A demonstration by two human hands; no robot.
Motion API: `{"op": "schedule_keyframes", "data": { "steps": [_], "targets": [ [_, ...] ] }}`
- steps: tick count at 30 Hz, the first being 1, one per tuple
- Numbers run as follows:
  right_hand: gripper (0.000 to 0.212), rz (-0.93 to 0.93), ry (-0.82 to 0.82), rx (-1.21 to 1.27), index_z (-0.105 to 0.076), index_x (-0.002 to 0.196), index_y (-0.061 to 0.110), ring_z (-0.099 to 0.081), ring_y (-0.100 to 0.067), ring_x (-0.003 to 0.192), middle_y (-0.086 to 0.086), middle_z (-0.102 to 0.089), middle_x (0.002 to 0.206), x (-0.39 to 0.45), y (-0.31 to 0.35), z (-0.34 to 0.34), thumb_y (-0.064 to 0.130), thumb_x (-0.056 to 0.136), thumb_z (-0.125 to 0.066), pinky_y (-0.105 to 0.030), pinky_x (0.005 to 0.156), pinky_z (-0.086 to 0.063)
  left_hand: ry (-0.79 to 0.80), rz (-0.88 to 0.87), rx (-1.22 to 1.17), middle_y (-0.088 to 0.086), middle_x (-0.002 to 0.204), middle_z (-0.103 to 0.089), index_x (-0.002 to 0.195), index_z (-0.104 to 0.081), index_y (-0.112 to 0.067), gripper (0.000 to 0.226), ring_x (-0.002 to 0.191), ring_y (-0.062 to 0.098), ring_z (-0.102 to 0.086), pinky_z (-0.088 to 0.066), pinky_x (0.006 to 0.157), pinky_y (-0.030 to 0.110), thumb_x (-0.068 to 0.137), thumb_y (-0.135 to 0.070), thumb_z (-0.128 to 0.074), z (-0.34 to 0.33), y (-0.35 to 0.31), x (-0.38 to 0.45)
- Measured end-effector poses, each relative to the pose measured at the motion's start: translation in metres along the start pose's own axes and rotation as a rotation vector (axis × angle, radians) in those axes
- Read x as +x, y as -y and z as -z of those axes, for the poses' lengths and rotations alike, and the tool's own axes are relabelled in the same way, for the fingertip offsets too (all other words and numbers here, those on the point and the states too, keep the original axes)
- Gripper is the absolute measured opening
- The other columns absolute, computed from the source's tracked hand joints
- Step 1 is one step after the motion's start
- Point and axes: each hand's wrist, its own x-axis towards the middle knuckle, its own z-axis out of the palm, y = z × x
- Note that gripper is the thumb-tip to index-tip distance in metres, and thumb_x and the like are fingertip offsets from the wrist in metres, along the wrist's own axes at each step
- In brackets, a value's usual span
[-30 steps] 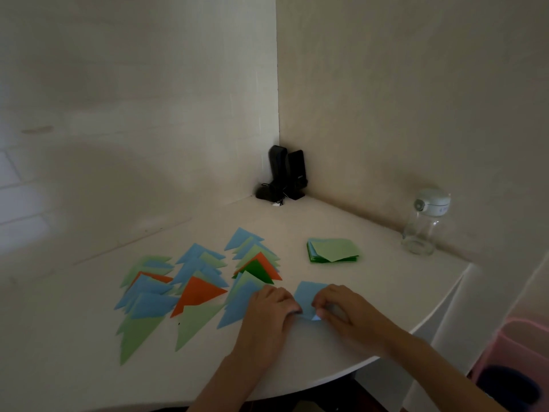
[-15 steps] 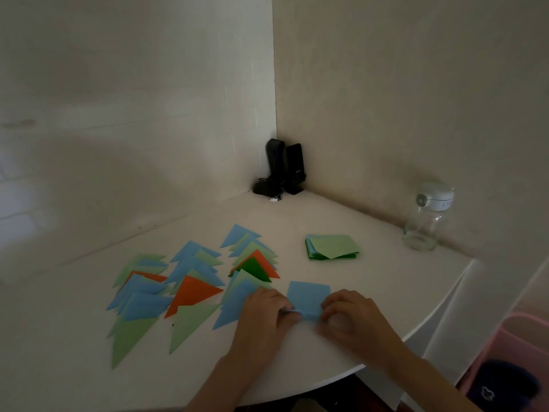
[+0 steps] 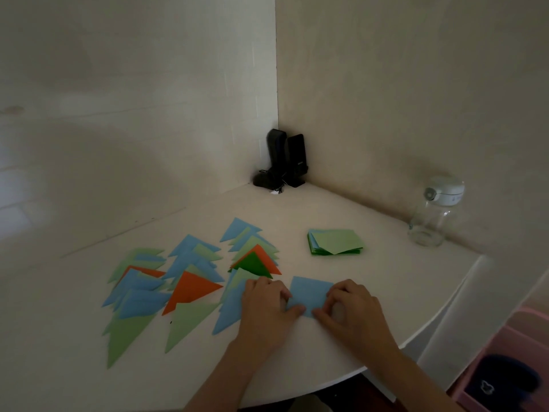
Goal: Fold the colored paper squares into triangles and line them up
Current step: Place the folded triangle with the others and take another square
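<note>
A light blue paper square point(image 3: 309, 292) lies flat on the white table point(image 3: 297, 370) near its front edge. My left hand point(image 3: 266, 307) pinches its near left corner with thumb and fingers. My right hand point(image 3: 352, 312) pinches its near right part, fingers curled over the edge. To the left, several folded triangles point(image 3: 190, 288) in blue, light green, orange and dark green lie in overlapping rows. A stack of unfolded squares point(image 3: 335, 242), light green on top, sits behind the hands to the right.
Two black speakers point(image 3: 286, 159) with a cable stand in the wall corner. A clear bottle point(image 3: 430, 215) with a white lid stands at the right by the wall. The table's curved front edge runs below my wrists. A pink bin point(image 3: 505, 367) is on the floor at right.
The blue sheet now lies more opened out between my hands. Both hands have shifted slightly along its near edge. The camera has tilted a little.
</note>
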Motion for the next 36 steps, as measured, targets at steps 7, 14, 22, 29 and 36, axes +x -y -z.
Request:
{"op": "schedule_keyframes", "data": {
  "steps": [7,14,22,29,36],
  "targets": [
    [0.036,-0.026,0.225,0.184,-0.051,0.08,0.047,-0.05,-0.003,0.089,0.008,-0.048,0.104,0.016,-0.009,0.018,0.028,0.07,-0.08,-0.023,0.084,-0.041,0.028,0.025,-0.236,-0.012,0.082,-0.058,0.064,-0.05,-0.039,0.034,0.088,0.015,-0.05,-0.037,0.08,0.024,0.066,-0.027,-0.081,0.008,0.018,0.003],
    [0.034,0.024,0.224,0.243,-0.059,0.098,0.029,-0.049,-0.001,0.088,-0.002,-0.048,0.108,0.017,-0.015,0.02,0.026,0.069,-0.076,0.001,0.078,-0.035,-0.05,-0.091,-0.172,-0.012,0.08,-0.057,0.072,-0.061,-0.03,0.022,0.08,0.012,-0.051,-0.042,0.077,0.031,0.073,-0.011,-0.072,0.005,0.005,-0.005],
    [0.058,-0.032,0.1,0.082,-0.069,0.097,0.028,-0.051,-0.02,0.095,0.001,-0.051,0.104,0.01,-0.005,0.005,0.067,0.064,-0.041,-0.031,0.083,-0.039,0.002,-0.335,-0.131,-0.002,0.107,-0.057,0.108,-0.061,-0.015,0.041,0.1,0.014,-0.048,-0.037,0.085,0.023,0.087,-0.034,-0.03,0.0,-0.025,-0.038],
    [0.063,-0.051,0.134,0.047,-0.058,0.114,0.031,-0.053,-0.024,0.096,0.0,-0.059,0.107,0.01,-0.012,0.018,0.017,0.061,-0.026,-0.039,0.085,-0.043,0.028,-0.419,0.093,-0.004,0.113,-0.055,0.114,-0.06,-0.019,0.043,0.103,0.017,-0.05,-0.041,0.086,0.032,0.086,-0.044,-0.04,0.0,-0.019,-0.04],
    [0.032,0.123,0.143,0.219,-0.069,0.088,0.035,-0.057,0.0,0.078,0.022,-0.057,0.077,0.002,0.001,0.027,0.04,0.064,-0.049,-0.014,0.075,-0.042,0.015,-0.407,0.103,-0.012,0.098,-0.049,0.1,-0.053,-0.026,0.042,0.087,0.008,-0.048,-0.035,0.079,0.026,0.083,-0.064,-0.045,0.007,-0.011,-0.043]
  ]
}}
